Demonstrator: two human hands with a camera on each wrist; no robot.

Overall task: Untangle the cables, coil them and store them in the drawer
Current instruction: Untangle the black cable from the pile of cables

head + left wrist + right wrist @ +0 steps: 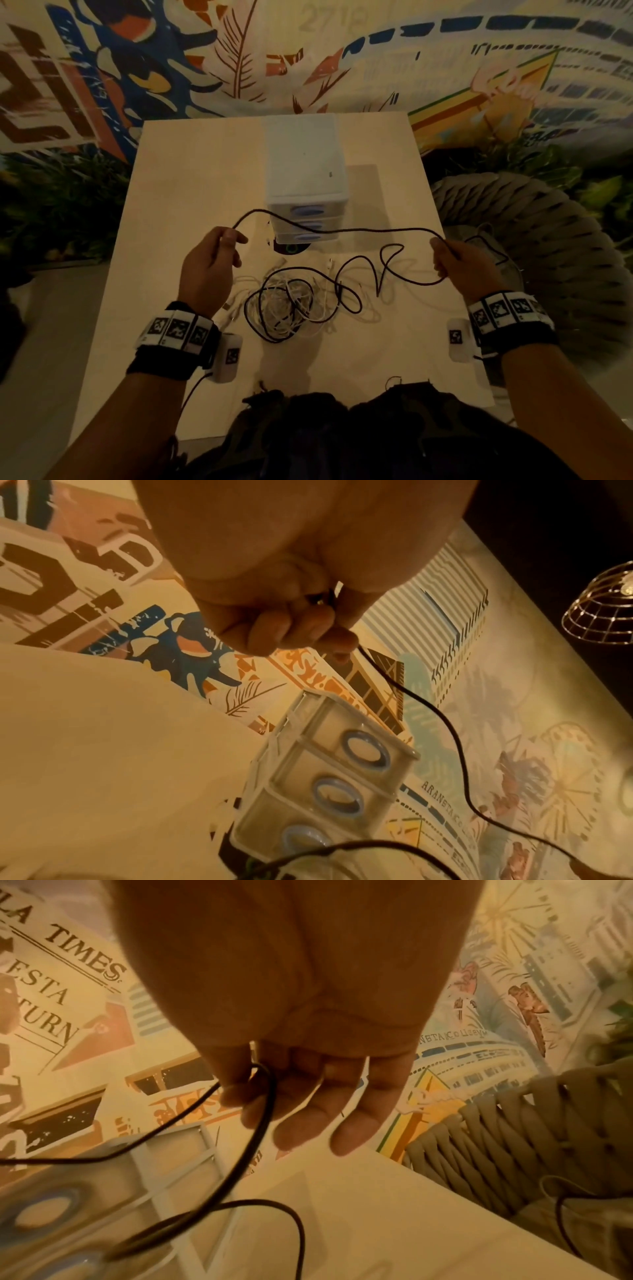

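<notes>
Black cable (342,230) is held taut above the table (191,178), pinched by the left hand (209,265) and right hand (457,263); untangling is judged underway. Its loops must next be drawn from the white cables (291,308).

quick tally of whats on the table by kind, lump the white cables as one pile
black cable, held up between the left hand and right hand: 1
white cable pile, individual count cannot be told: 1
drawer unit with three drawers: 1
total: 3
</notes>
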